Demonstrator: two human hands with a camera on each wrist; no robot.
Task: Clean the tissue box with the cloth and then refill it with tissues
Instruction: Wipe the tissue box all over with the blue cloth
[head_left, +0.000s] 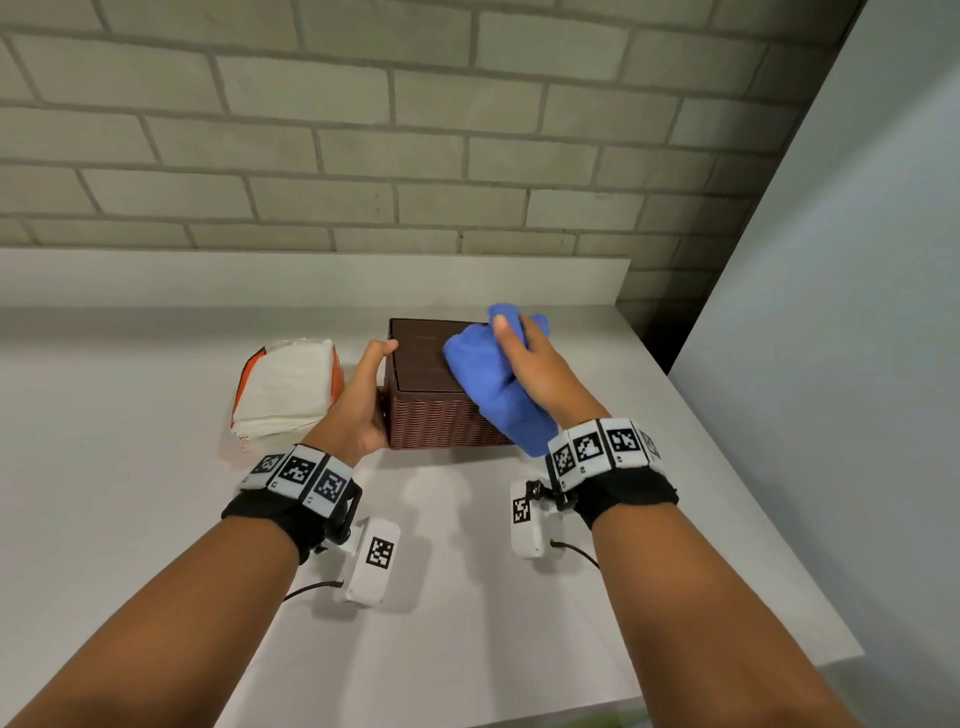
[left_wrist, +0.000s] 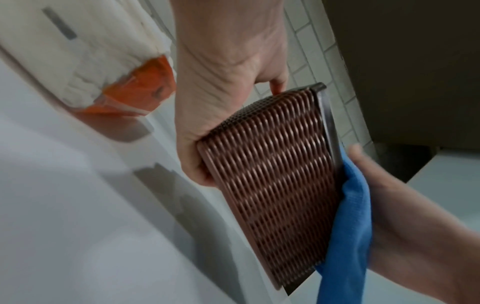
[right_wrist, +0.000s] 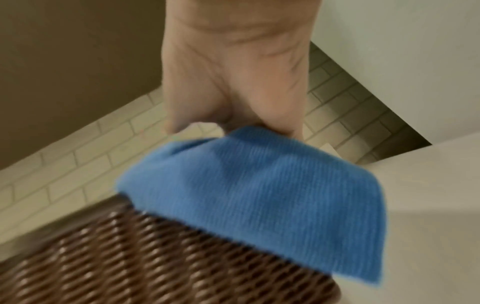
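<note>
Right grip: right hand (head_left: 535, 371) bunches the blue ribbed microfibre cloth (head_left: 491, 384), fingers curled round it, and presses it on the right part of the box lid, right of centre in the head view.
Left grip: left hand (head_left: 363, 402) clasps the left wall of the box, thumb on the lid's edge, steadying it.
Box: brown woven-pattern plastic tissue box with a dark flat lid (head_left: 428, 392) stands mid-frame on the pale grey desk (head_left: 156, 519); lid closed.
Tissues: white stack of tissues in a torn orange-and-clear wrapper (head_left: 285, 387) lies just left of the box, beside the left hand.
Done so far: wiping is under way, I judge; how much of the box is already clean cannot be told.
Left to do: finish the wiping, put the cloth down, open the lid, load the tissues, close it.
Backdrop: grey brick wall (head_left: 363, 130) fills the upper frame.
</note>
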